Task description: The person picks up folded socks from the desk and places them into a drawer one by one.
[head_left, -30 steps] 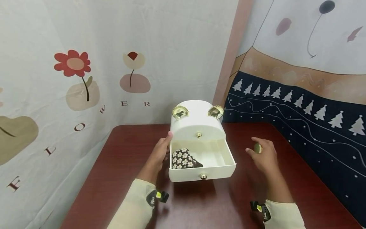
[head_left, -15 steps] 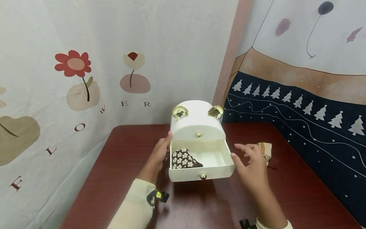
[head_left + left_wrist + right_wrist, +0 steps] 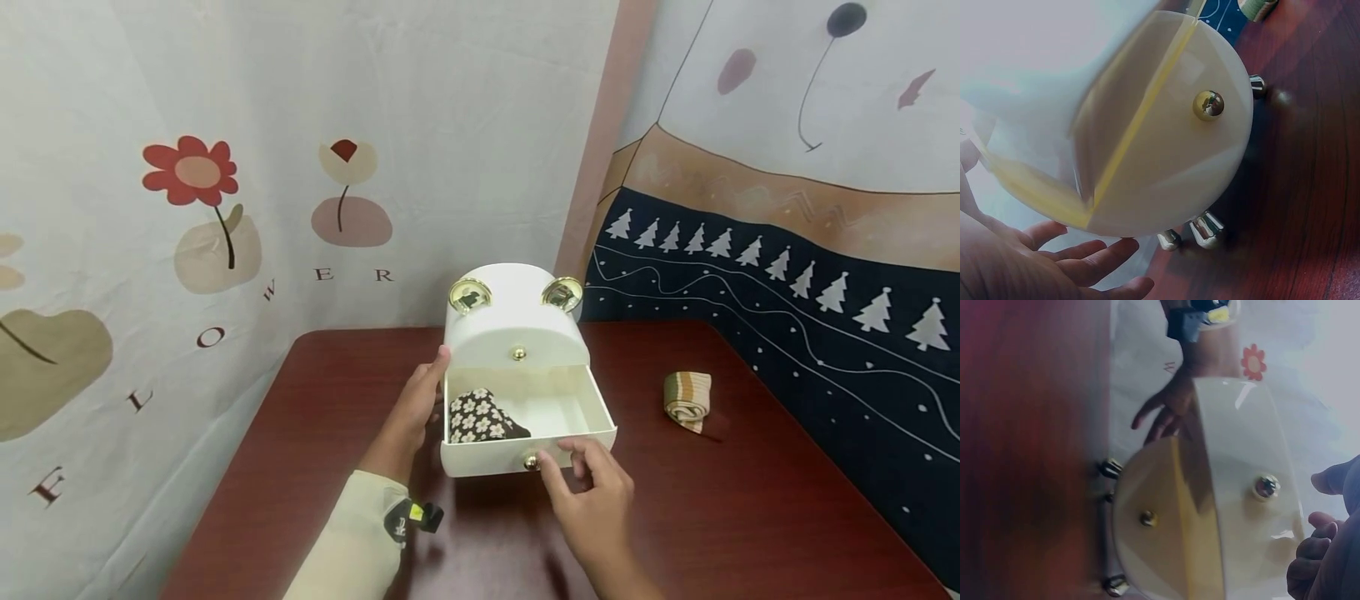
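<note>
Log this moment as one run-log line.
left hand: steadies box | right hand: at open drawer front | striped sock: on table

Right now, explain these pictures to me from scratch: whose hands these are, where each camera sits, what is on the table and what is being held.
No machine here: a person works with two bare hands, wearing one camera on the head and one on each wrist. The wide picture is the head view; the two close, blurry ones are the wrist views.

On the dark red table stands a small white box with gold ears and an open drawer. A dark flowered sock lies inside it. A striped tan sock lies apart on the table to the right.

The left hand rests against the box's side. The right hand touches the drawer front beside its gold knob. Neither hand holds anything.
</note>
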The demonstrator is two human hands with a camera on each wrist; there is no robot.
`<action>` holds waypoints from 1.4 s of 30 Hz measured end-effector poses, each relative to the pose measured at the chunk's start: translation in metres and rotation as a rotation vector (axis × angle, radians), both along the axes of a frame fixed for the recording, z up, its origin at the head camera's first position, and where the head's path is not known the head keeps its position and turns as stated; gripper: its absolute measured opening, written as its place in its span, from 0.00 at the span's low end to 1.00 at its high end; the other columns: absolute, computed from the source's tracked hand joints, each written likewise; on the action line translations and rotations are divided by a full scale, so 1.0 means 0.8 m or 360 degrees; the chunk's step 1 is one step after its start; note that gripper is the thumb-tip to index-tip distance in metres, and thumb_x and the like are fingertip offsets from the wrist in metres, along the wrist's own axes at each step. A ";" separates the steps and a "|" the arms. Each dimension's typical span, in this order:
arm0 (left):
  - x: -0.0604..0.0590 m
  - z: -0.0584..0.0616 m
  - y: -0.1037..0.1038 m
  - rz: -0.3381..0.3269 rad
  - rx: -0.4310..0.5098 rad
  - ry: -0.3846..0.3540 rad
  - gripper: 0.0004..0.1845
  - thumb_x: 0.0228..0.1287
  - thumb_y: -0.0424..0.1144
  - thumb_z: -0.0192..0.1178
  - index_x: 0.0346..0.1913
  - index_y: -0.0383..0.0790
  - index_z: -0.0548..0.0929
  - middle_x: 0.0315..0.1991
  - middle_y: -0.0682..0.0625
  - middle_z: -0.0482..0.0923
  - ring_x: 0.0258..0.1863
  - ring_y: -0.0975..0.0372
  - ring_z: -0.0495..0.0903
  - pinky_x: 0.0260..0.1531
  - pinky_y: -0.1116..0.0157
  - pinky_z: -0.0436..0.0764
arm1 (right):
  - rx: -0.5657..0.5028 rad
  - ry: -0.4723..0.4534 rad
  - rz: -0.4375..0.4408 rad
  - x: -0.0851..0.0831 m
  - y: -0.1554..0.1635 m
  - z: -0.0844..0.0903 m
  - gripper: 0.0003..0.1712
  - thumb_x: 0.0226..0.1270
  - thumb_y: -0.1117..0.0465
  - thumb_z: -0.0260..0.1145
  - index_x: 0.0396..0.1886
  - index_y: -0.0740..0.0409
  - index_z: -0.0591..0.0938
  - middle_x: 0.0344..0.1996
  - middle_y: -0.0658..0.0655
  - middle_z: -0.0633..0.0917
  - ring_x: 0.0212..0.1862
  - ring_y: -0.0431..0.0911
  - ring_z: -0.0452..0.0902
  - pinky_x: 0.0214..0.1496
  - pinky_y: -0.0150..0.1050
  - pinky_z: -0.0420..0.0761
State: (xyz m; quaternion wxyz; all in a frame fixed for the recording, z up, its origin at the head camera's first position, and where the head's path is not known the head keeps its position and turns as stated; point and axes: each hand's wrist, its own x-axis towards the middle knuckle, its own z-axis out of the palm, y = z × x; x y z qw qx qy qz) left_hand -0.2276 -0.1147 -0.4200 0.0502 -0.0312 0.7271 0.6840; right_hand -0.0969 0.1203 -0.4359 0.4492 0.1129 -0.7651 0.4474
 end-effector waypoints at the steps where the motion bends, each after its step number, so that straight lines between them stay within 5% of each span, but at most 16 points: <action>1: 0.000 0.000 0.000 -0.0005 0.0001 -0.0002 0.42 0.82 0.74 0.43 0.68 0.37 0.72 0.66 0.35 0.75 0.61 0.44 0.77 0.51 0.46 0.68 | 0.0015 -0.0029 -0.0018 0.000 -0.002 -0.002 0.16 0.50 0.70 0.87 0.35 0.59 0.89 0.21 0.45 0.71 0.24 0.31 0.61 0.25 0.25 0.66; 15: -0.002 0.000 0.001 0.0006 0.0007 -0.0017 0.44 0.80 0.76 0.43 0.72 0.37 0.70 0.70 0.35 0.71 0.68 0.41 0.74 0.57 0.44 0.67 | 0.0035 -0.0327 -0.0041 0.006 -0.018 -0.010 0.17 0.47 0.64 0.91 0.30 0.51 0.88 0.16 0.40 0.66 0.23 0.27 0.56 0.24 0.24 0.62; 23: -0.002 0.001 0.002 -0.0008 0.0031 0.0017 0.43 0.82 0.74 0.43 0.62 0.31 0.78 0.59 0.31 0.80 0.54 0.49 0.79 0.48 0.50 0.68 | 0.0028 -0.0403 -0.0059 0.004 -0.023 -0.005 0.14 0.48 0.66 0.89 0.27 0.51 0.89 0.13 0.40 0.65 0.21 0.26 0.55 0.22 0.24 0.60; 30: 0.002 0.000 -0.001 -0.0001 0.0005 -0.0026 0.44 0.81 0.75 0.43 0.72 0.36 0.69 0.69 0.35 0.71 0.65 0.44 0.74 0.52 0.48 0.68 | 0.0026 -0.0497 -0.0029 -0.004 -0.025 -0.001 0.12 0.51 0.66 0.88 0.26 0.52 0.89 0.12 0.40 0.65 0.20 0.27 0.54 0.21 0.25 0.59; 42: 0.004 0.000 -0.001 0.0001 0.0031 -0.0052 0.47 0.79 0.77 0.42 0.74 0.36 0.67 0.70 0.35 0.71 0.70 0.41 0.72 0.55 0.49 0.67 | 0.0063 -0.0633 -0.0008 -0.037 -0.024 0.010 0.11 0.51 0.66 0.87 0.26 0.58 0.89 0.14 0.40 0.64 0.20 0.30 0.57 0.24 0.30 0.63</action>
